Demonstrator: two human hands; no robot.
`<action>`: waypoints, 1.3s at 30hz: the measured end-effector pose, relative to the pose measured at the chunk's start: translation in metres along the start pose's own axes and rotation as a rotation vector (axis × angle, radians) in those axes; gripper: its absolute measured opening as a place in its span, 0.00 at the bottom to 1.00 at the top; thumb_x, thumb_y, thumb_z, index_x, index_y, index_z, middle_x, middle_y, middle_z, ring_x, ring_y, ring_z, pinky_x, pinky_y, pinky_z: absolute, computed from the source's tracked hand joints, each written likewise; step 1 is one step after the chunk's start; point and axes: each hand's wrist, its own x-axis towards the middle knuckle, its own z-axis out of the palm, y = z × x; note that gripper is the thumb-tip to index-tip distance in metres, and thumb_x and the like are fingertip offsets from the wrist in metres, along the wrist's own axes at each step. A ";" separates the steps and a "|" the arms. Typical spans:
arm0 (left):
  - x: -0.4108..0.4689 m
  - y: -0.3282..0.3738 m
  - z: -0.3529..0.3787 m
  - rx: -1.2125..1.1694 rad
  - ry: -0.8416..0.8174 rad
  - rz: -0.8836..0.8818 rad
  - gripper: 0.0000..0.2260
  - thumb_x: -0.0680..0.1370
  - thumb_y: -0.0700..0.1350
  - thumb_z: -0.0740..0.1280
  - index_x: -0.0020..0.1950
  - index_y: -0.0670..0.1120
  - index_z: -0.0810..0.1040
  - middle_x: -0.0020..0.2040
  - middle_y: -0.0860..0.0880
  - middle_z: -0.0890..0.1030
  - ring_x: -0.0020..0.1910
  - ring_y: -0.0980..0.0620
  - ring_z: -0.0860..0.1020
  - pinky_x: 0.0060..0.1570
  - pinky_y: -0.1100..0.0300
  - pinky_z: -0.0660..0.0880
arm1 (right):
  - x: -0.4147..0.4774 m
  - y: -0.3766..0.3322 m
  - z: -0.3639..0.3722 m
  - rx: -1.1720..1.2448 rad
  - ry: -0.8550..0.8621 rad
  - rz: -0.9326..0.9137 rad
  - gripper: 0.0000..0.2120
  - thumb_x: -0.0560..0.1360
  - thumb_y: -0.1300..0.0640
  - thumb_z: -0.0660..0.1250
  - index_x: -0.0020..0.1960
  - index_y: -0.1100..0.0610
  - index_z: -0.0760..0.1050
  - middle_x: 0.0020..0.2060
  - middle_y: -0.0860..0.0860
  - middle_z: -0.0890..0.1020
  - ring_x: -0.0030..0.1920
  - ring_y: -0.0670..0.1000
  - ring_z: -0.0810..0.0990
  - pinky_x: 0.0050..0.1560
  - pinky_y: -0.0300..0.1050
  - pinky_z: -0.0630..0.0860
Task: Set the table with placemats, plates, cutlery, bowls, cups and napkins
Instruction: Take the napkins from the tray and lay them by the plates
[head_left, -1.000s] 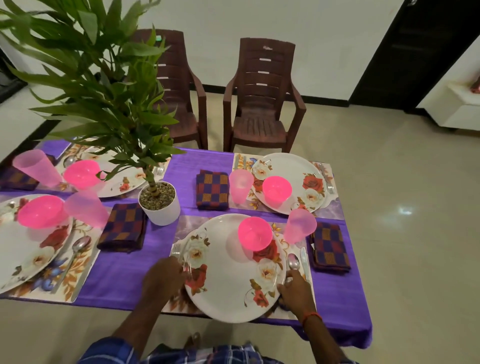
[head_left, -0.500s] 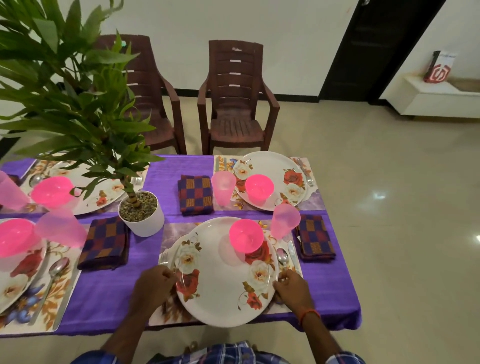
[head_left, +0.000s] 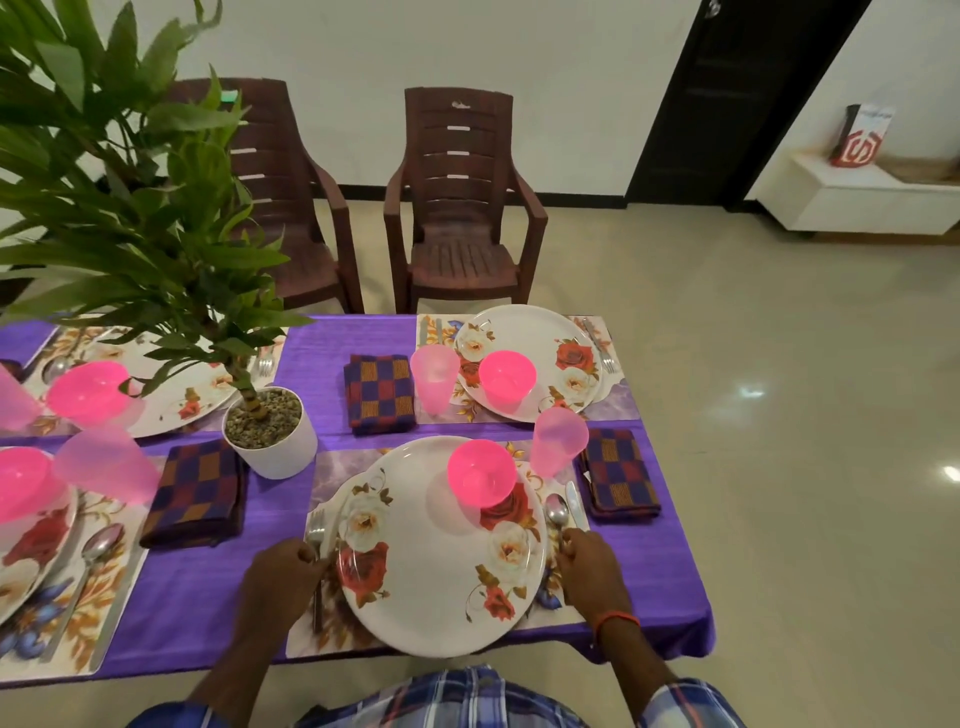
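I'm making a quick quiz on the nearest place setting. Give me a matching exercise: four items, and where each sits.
Items:
1. small pink plastic bowl
2. translucent pink plastic cup
3. checked purple-and-orange cloth napkin
4. silver metal fork

Places:
A. at the left hand
B. on the white floral plate
C. farthest right, on the purple tablecloth
D. just beyond the plate's far right rim

Pairs: 1-B, 2-D, 3-C, 4-A

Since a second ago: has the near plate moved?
No. The near plate lies as before on its placemat, its right rim just left of the spoon. Only the camera view shifted.
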 end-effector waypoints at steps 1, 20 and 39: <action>0.002 0.000 0.000 0.002 -0.002 -0.006 0.14 0.77 0.48 0.74 0.34 0.45 0.77 0.31 0.50 0.79 0.33 0.51 0.76 0.33 0.55 0.68 | 0.003 0.000 0.001 0.013 0.000 0.000 0.05 0.82 0.57 0.63 0.51 0.55 0.77 0.45 0.49 0.77 0.44 0.47 0.75 0.44 0.37 0.70; 0.007 -0.002 0.004 0.012 -0.014 0.033 0.12 0.77 0.44 0.74 0.34 0.48 0.80 0.32 0.52 0.80 0.35 0.52 0.78 0.38 0.53 0.75 | 0.008 0.037 -0.003 -0.166 0.093 -0.039 0.09 0.82 0.57 0.62 0.59 0.54 0.78 0.50 0.51 0.79 0.50 0.50 0.76 0.49 0.41 0.76; -0.002 0.009 0.012 0.064 -0.135 0.126 0.13 0.79 0.46 0.71 0.35 0.44 0.81 0.32 0.48 0.80 0.33 0.50 0.80 0.40 0.52 0.79 | -0.009 -0.021 0.004 0.099 -0.085 -0.055 0.08 0.80 0.49 0.65 0.57 0.49 0.74 0.49 0.46 0.81 0.50 0.46 0.79 0.52 0.39 0.75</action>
